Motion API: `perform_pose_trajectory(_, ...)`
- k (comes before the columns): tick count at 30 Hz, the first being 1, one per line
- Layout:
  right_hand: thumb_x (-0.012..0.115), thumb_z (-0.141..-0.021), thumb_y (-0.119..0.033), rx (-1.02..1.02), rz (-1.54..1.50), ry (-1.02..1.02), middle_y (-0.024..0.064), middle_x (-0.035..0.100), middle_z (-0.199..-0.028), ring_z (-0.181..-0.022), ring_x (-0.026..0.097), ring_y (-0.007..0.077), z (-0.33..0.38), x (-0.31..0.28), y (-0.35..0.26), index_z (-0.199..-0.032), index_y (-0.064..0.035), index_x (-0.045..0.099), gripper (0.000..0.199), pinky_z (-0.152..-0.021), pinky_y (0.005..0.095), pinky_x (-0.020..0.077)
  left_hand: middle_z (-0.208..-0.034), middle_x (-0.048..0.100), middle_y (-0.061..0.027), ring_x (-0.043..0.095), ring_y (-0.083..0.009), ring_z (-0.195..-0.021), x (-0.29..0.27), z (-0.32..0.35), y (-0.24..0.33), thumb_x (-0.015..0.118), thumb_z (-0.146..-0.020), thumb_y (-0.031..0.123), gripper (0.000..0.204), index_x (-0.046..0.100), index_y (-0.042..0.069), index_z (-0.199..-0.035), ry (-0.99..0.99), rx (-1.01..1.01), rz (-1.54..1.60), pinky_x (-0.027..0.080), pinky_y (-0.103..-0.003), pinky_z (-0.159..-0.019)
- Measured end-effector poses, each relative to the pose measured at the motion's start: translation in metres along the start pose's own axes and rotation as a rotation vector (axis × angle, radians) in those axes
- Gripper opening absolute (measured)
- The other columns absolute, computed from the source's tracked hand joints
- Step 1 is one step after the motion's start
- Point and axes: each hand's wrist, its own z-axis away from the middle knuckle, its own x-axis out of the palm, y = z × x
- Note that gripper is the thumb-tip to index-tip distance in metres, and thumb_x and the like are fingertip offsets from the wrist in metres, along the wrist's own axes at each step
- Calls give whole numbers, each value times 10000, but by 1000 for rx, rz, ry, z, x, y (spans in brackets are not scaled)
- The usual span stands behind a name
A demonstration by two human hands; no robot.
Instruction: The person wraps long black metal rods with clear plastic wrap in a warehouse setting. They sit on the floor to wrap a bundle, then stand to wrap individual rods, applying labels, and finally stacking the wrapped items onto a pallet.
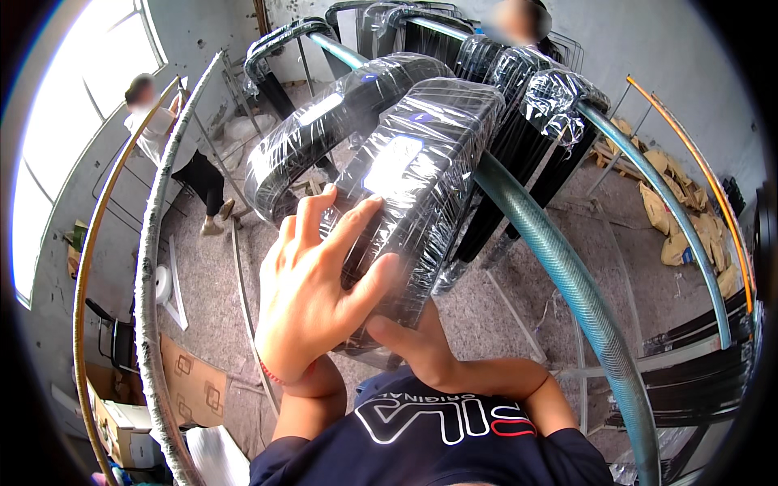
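In front of me a thick bundle of black strips [438, 154], wrapped in shiny clear film, hangs over a teal textured rail [559, 267]. A white label [392, 164] is on its upper face. My left hand [308, 279] lies on the bundle's near left side, fingers spread, fingertips just below the label. Lower down, my right hand [413, 348] is at the bundle's near end; its thumb shows in front while the other fingers are hidden behind. A second film-wrapped black bundle [296, 150], also labelled, hangs to the left, touching or close to the first.
More wrapped black bundles [559, 97] hang on the rails behind. Orange [121, 174] and grey [150, 243] curved rails stand left; another blue rail [664, 186] is at right. Brown sacks [673, 211] lie far right. Cartons [126, 429] stand lower left. One person [190, 154] is at far left, another [523, 24] at the back.
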Motion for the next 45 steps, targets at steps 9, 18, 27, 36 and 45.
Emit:
perform_pose_trajectory(9,557,-821,-91,14,22,-17,60,503,-1077,-985,483,117,0,-1,1,-1232,-14,326,478,-823,262,415,-1096,479,-190,506,-321,-877,1,3,-4,583,-702,360,459,571,119,-1092,66,55,-9,427,-378,-756)
perform_pose_trajectory(18,554,-822,-76,15,-15,-42,58,457,-1121,-1005,457,118,2,-2,1,-1267,-18,272,530,-852,273,399,-1128,470,-202,469,-371,-1042,0,5,1,521,-742,412,465,564,148,-1122,6,-24,33,360,-409,-886)
perform_pose_trajectory(27,581,-816,-119,-42,-58,-42,52,449,-1120,-1008,443,122,-3,0,7,-1262,-31,274,550,-857,272,382,-1145,437,-168,431,-351,-1081,-1,2,-1,546,-749,378,439,550,142,-1118,-33,-13,89,362,-413,-880)
perform_pose_trajectory(36,585,-796,-416,-106,365,-121,222,330,-1275,-1180,355,276,-9,-27,30,-1310,60,127,836,-966,342,311,-1164,436,-154,413,-265,-1103,2,-2,-11,456,-856,319,444,457,65,-1219,-130,142,223,305,-360,-932)
perform_pose_trajectory(45,565,-801,-198,-96,265,404,186,214,-1369,-1190,361,321,111,-118,-27,-1369,-68,43,782,-960,440,353,-1179,433,-152,404,-268,-1120,28,-22,-16,452,-861,312,437,448,74,-1228,-216,199,247,306,-367,-937)
